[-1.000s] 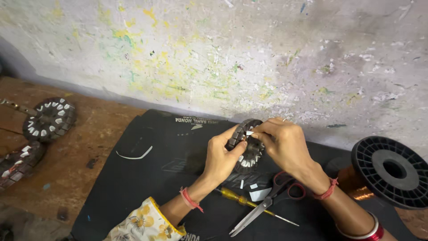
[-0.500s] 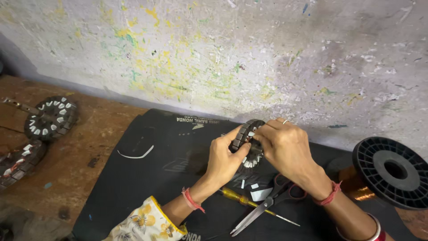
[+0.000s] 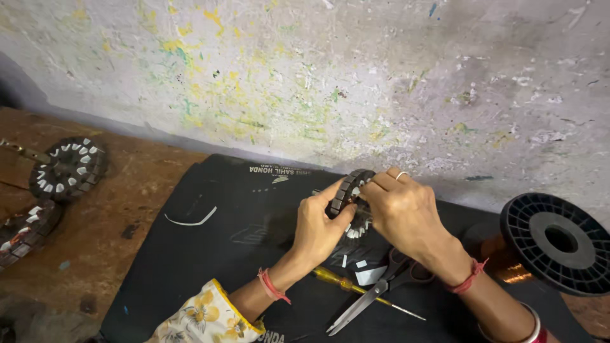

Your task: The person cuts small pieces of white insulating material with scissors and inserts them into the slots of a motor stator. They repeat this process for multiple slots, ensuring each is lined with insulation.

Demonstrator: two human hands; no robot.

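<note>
A round black slotted motor core (image 3: 348, 194) with white slot liners is held upright on its edge above a black mat (image 3: 210, 254). My left hand (image 3: 318, 228) grips its left rim from below, thumb on the outer face. My right hand (image 3: 400, 213) covers its right side and top, fingers curled over the rim; a ring shows on one finger. Most of the core is hidden behind the two hands.
Scissors (image 3: 375, 295) and a yellow-handled screwdriver (image 3: 346, 282) lie on the mat under my wrists, with small white paper strips (image 3: 367, 274) nearby. A black spool of copper wire (image 3: 553, 244) stands at right. Two similar cores (image 3: 67, 168) (image 3: 25, 230) rest on the wooden floor at left. A paint-spattered wall rises behind.
Both hands and the core have shifted slightly lower and right, and the core has turned a little more edge-on between the fingers.
</note>
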